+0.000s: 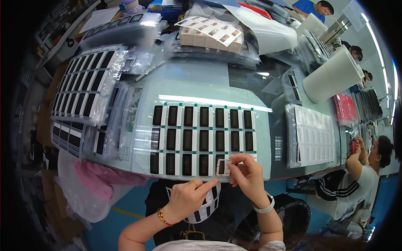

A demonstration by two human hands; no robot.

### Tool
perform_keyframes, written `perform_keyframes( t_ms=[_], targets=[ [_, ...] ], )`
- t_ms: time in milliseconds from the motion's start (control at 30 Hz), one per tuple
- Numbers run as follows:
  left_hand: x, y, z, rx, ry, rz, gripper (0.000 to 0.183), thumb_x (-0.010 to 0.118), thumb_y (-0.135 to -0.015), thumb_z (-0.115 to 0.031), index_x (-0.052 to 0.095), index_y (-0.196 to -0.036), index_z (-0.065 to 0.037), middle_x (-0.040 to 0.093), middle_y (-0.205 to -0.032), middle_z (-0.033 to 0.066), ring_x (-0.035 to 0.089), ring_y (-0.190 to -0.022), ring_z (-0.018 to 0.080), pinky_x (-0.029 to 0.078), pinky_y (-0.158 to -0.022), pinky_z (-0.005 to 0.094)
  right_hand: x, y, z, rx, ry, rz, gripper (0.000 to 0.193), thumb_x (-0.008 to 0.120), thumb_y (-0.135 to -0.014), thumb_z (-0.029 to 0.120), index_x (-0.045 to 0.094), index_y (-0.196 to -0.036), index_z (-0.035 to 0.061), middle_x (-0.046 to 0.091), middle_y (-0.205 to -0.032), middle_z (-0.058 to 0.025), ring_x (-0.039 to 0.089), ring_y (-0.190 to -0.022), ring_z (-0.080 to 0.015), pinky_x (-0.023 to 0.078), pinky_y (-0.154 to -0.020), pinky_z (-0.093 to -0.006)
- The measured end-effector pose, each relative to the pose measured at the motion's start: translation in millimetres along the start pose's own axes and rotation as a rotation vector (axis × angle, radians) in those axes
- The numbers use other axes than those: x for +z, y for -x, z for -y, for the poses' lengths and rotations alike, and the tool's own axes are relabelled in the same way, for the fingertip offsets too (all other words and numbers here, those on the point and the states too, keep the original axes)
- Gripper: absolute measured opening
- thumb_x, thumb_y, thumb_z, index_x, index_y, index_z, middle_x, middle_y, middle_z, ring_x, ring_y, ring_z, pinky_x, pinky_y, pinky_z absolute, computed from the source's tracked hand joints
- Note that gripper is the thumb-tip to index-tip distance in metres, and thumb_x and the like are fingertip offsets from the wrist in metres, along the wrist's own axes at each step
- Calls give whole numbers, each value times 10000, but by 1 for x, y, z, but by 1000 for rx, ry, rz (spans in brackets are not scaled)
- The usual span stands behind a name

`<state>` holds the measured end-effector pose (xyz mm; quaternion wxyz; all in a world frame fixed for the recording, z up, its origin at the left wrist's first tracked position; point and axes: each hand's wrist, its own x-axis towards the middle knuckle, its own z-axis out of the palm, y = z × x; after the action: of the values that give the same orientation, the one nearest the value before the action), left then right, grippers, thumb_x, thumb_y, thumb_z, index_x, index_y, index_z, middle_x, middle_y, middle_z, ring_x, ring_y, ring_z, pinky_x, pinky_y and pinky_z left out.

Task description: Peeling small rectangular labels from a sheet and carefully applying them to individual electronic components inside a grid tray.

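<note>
Thumb and fingers of my right hand [248, 175] pinch a small white-framed piece [226, 168] with a dark window and red marks. It lies over the bottom row of a clear sheet [146, 100] that carries three rows of dark rectangular panels, each with a white strip and green tabs. My left hand [190, 198] is at the table's near edge, its index finger stretched toward the piece and the other fingers curled. Nothing shows in it; its thumb is mostly hidden. Below, on my lap, a white sheet with black rectangles [205, 211] is partly covered by that hand.
Bagged panel sheets [90, 79] are stacked at the left, above a pink cloth [98, 180]. Behind stands a pile with a beige block [209, 39]. To the right are a white roll [333, 75] and white sheets [316, 136]. A person [368, 163] sits at the right.
</note>
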<state>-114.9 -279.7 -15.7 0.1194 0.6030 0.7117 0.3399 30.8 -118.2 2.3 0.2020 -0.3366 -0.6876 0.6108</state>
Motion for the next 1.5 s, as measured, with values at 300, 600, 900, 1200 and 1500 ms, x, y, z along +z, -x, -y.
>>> perform_keyframes(
  t_ms=[300, 600, 900, 1200, 1500],
  targets=[
    [1, 0, 1, -5, 13, -3, 333, 733, -854, -108, 767, -1175, -186, 550, -678, 4, 582, -518, 183, 462, -469, 317, 1, -1, -1, 7, 17, 11, 180, 651, -968, -4, 613, -1144, 11, 660, -791, -14, 605, -571, -48, 468, -465, -188],
    [1, 1, 1, 11, -63, 33, 402, 728, -860, -100, 747, -1250, -197, 514, -644, 3, 562, -493, 186, 452, -460, 323, 3, -1, -1, -4, 26, -22, 175, 657, -963, -2, 615, -1134, 0, 660, -796, -15, 598, -568, -46, 455, -455, -185],
    [5, 2, 0, 26, -91, 8, 441, 729, -865, -101, 722, -1298, -184, 479, -626, 13, 548, -482, 192, 449, -458, 328, 2, -1, 0, -14, 41, -15, 157, 653, -967, 2, 616, -1119, -8, 662, -761, -15, 591, -554, -41, 451, -454, -187],
    [14, -5, -7, 78, -94, 46, 580, 659, -788, -37, 669, -1357, -151, 478, -655, 10, 564, -488, 164, 479, -459, 303, 2, 0, -2, -133, 149, -47, 144, 685, -933, -14, 662, -1075, -2, 674, -754, -25, 621, -594, -84, 469, -502, -212],
    [11, -1, -7, 66, -105, 44, 621, 649, -788, -29, 636, -1399, -141, 497, -640, 10, 583, -492, 151, 476, -458, 299, -3, -9, -3, -428, 493, -141, 270, 767, -784, -75, 716, -1021, 43, 587, -1195, -109, 609, -875, -209, 515, -722, -307]
  ],
)
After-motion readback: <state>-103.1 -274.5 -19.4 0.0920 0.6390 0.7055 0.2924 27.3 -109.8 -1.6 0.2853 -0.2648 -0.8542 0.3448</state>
